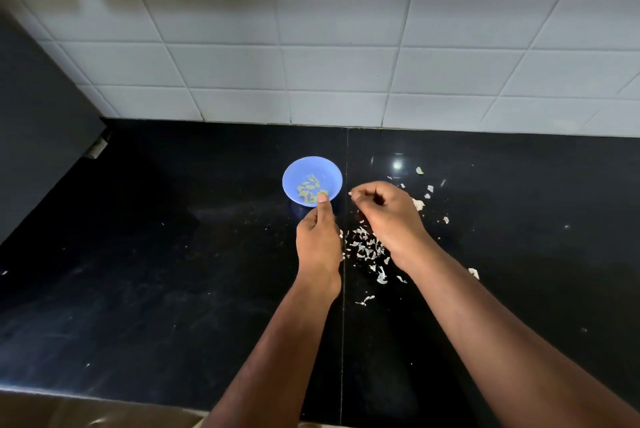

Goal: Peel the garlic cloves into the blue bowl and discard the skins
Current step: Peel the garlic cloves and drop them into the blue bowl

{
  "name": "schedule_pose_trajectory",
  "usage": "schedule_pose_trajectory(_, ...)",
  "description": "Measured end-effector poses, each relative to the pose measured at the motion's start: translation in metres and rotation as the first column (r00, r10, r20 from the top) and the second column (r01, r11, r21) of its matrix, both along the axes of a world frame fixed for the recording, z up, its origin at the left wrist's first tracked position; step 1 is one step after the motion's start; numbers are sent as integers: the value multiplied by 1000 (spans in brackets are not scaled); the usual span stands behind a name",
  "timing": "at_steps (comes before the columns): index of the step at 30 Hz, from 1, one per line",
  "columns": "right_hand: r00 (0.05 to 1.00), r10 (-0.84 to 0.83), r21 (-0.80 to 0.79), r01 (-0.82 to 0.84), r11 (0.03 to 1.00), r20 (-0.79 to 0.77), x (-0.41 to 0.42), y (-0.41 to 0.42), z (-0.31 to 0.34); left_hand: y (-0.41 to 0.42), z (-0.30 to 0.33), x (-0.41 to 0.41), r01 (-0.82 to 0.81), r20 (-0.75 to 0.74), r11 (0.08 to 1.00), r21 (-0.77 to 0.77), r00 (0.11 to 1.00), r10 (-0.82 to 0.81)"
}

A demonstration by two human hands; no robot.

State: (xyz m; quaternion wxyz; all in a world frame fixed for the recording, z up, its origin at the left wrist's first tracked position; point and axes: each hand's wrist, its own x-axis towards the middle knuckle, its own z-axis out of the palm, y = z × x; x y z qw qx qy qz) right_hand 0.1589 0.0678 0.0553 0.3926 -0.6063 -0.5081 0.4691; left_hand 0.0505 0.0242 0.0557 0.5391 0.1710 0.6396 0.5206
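The black bench (138, 289) runs from its near edge at the bottom of the view to the white tiled wall (311, 63) at the far side, with a dark cabinet side (38, 122) closing off the far left. A thin seam (344, 289) crosses the bench from near to far, just right of the blue bowl (294, 181). Wide bare stretches of bench lie to the left and to the far right.

The bowl sits near the middle and holds several peeled garlic cloves (309, 189). The left hand (318, 237) reaches over the bowl's near rim, its grip pinching a clove between thumb and fingers. The right hand (388, 212) hovers right of the bowl, fingers curled, pinching a bit of skin at the fingertips. Garlic skins (367, 247) lie scattered on the bench beneath and around the right hand.
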Motion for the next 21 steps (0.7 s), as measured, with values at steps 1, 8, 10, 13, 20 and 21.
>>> schedule_pose_trajectory(1, 1000, 8, 15, -8, 1000, -1, -6, 5, 0, 1, 0, -3, -16, 26, 1000, -23, 1000, 17)
schedule_pose_trajectory(8, 988, 112, -40, -116, 992, -107, -36, 32, 2, 9, -11, -27, -78, 233, 992, -102, 967, 100)
schedule_pose_trajectory(10, 979, 81, -31, -88, 996, -187, -32, 30, 5, 9, -12, -28, -88, 266, 993, -84, 958, 108)
schedule_pose_trajectory(13, 991, 11, 15, -9, 1000, -137, -19, 20, 7, 9, -9, -23, -95, 314, 994, -49, 944, 106)
schedule_pose_trajectory(20, 963, 208, 156, -235, 959, 173, 16, -15, -1, 9, -2, 12, -33, 491, 996, 82, 871, -12)
schedule_pose_trajectory(21, 950, 211, 179, -254, 950, 230, 19, -17, -5, 9, 0, 16, -21, 505, 996, 91, 863, -27)
